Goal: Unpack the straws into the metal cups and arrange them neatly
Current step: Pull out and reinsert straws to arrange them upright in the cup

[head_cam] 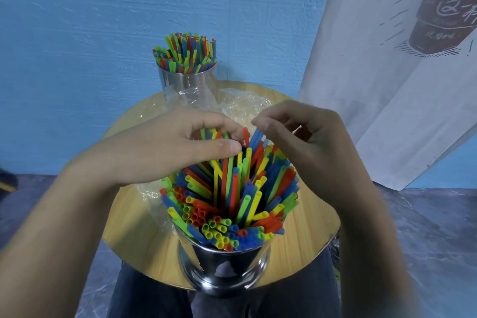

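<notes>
The near cup (224, 266) stood below the fingers, its straws (232, 201) upright but splayed, tips reaching up to them. The left hand (165, 147), nearer, pinched a few tips between thumb and fingers. The right hand (309, 142) hovered just beside, loosely bent, holding nothing. Beyond the fingers stood the filled far cup (188, 80).

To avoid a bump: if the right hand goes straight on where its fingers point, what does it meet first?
Probably the raised straws that the left hand pinches, close before the right hand; depth is unclear.
</notes>
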A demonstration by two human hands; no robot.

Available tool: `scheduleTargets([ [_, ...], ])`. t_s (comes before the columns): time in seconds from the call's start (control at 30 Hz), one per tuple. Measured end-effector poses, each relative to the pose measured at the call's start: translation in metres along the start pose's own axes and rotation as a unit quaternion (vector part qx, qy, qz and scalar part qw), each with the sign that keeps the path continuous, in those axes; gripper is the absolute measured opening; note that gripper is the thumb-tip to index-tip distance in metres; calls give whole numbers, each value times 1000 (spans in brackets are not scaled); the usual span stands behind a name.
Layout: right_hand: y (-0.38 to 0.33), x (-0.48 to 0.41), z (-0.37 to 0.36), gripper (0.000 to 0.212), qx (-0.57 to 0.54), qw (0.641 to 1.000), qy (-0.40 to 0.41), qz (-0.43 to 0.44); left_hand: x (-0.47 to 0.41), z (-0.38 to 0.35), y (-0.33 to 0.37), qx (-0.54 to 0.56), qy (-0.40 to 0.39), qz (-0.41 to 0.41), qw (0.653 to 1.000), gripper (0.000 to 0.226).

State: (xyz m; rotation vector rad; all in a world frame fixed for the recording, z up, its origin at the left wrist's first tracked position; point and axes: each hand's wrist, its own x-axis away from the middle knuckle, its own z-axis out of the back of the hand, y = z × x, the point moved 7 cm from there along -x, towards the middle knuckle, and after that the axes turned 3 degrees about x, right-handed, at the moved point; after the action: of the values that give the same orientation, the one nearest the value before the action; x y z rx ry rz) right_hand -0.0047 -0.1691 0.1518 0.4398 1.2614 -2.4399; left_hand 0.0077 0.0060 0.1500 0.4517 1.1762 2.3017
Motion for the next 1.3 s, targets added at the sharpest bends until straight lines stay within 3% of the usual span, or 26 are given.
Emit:
scheduleTargets([
  [0.13,9,1,-5,30,16,999,-33,-24,-1,3,0,-20,3,3,1000,30],
  [0.33,8,4,-3,27,-42,997,-51,-27,-9,-2,11,-36,-26,-9,999,41],
  [0.53,22,11,-4,33,-44,992,-91,-70,-17,2,5,-59,-4,-23,998,11],
  [0.67,24,11,-2,40,-43,991,-102,-70,-17,8,0,-62,31,-13,997,6],
  [0.87,17,5,1,44,-50,991,-107,-70,-7,20,-7,-100,105,27,989,23],
  [1.07,6,-2,-8,22,-49,989,-114,-82,1,21,-6,-116,158,56,979,20],
  [1.3,2,-7,-8,13,-90,990,-75,-82,3,20,-3,-109,169,39,979,24],
])
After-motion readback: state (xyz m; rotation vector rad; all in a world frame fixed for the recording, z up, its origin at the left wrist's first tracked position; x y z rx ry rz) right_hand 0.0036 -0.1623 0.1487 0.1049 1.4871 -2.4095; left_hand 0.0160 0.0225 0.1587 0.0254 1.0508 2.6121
